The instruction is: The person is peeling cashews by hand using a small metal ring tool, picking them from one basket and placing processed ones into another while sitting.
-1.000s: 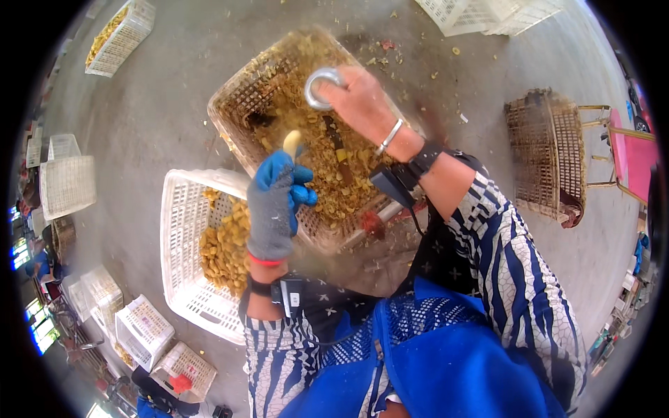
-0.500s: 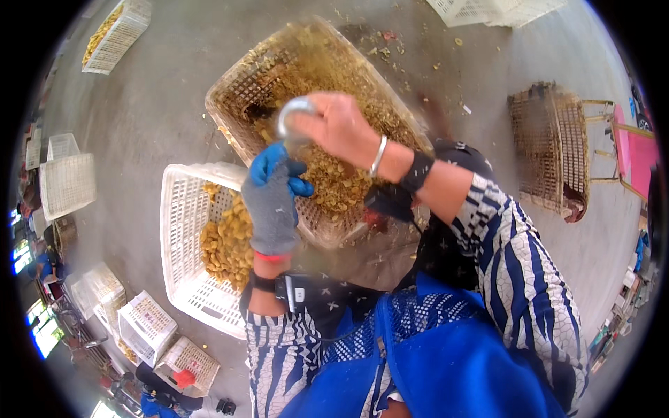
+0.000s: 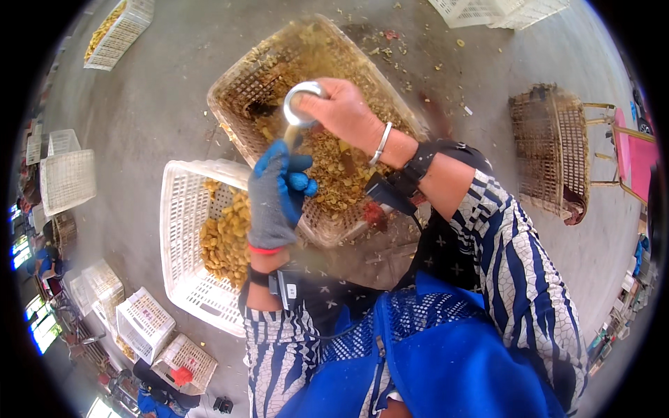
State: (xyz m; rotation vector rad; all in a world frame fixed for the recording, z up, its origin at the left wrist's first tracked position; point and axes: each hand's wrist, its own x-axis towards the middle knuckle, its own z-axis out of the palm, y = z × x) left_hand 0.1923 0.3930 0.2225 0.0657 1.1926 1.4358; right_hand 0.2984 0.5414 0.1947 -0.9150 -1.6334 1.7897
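Grey concrete floor ran around the scrap-filled crate below me.
My gloved left hand pinched a pale piece of produce, its long axis pointing away from me toward the metal ring clasped in my bare right hand; I couldn't tell whether they touched.

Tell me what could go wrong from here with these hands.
The bare right hand holds a shiny, round metal ring close to the blue-and-grey gloved left hand; a slip might strike that hand. The slim, pale piece standing up from its grip could drop into the soiled, rectangular plastic basket below and perhaps get lost among the brownish scraps.
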